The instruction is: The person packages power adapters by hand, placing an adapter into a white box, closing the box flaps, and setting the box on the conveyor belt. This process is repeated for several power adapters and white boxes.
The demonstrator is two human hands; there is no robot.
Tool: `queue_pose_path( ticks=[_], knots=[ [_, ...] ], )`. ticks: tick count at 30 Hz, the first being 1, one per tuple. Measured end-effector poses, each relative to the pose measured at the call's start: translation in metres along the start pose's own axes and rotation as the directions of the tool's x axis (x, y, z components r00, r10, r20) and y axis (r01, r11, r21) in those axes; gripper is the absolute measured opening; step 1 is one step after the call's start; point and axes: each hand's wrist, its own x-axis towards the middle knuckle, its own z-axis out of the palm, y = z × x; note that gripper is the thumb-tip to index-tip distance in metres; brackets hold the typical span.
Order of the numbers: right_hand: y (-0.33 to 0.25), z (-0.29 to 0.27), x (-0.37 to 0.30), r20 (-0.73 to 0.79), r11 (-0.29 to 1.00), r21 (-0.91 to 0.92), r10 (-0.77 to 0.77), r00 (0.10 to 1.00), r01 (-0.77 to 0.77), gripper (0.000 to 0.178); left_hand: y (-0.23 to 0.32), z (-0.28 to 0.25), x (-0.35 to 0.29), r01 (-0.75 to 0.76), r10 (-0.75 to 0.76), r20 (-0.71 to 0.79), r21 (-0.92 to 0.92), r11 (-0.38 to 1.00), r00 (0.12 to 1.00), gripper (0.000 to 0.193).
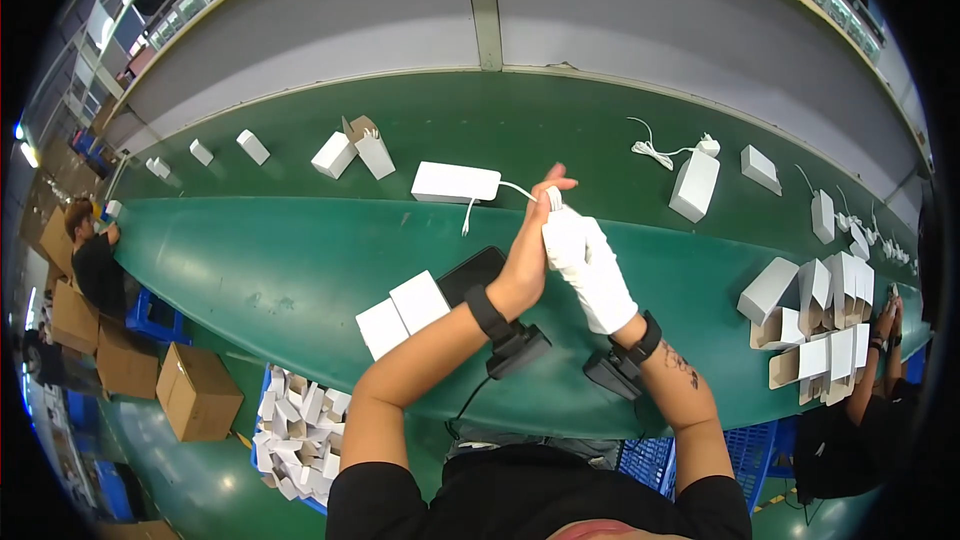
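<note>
My left hand [530, 245], bare, and my right hand [580, 250], in a white glove, are pressed palm to palm over the middle of the green bench. A folded white cable [555, 199] shows between them near the fingertips. From there, the cable runs left to the right end of a long white box-shaped piece [455, 182] on the green belt. A short white lead [467, 216] hangs from that end. Left of my left wrist lie two white boxes [402, 315] and a black flat object [472, 275], partly hidden by my forearm.
Opened white cartons [815, 325] are stacked at the right, near a co-worker's hands [890, 318]. White boxes [335, 154] and corded white chargers [709, 145] sit along the belt. A bin of white cartons [300, 430] stands lower left. Another person [100, 260] sits far left.
</note>
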Motion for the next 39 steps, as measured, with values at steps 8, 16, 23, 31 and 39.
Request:
queue_pose_path(
  ticks=[8,16,23,31,39],
  knots=[
    [-0.008,-0.068,0.007,-0.13,0.977,0.203,0.093,0.987,-0.066,0.028,0.062,-0.125,0.083,-0.339,-0.239,0.257,0.839,-0.425,0.936,0.097],
    [-0.036,-0.067,-0.014,-0.293,0.971,0.038,-0.215,0.932,0.236,0.038,0.038,-0.131,0.102,0.077,-0.501,0.249,0.835,0.544,0.829,0.09],
    [-0.028,-0.07,-0.024,-0.011,0.961,0.009,-0.276,0.961,0.276,0.045,0.018,-0.064,0.058,0.364,-0.543,0.421,0.434,0.824,0.727,0.084],
    [-0.029,-0.146,-0.008,0.267,0.94,-0.049,0.339,0.902,-0.339,0.024,-0.039,-0.02,0.032,0.212,-0.536,0.598,0.526,0.824,0.596,0.083],
    [-0.072,-0.133,-0.002,0.324,0.224,-0.944,0.494,0.807,0.242,0.034,-0.061,0.01,0.021,-0.147,-0.452,0.602,0.692,0.707,0.658,0.084]
  ],
)
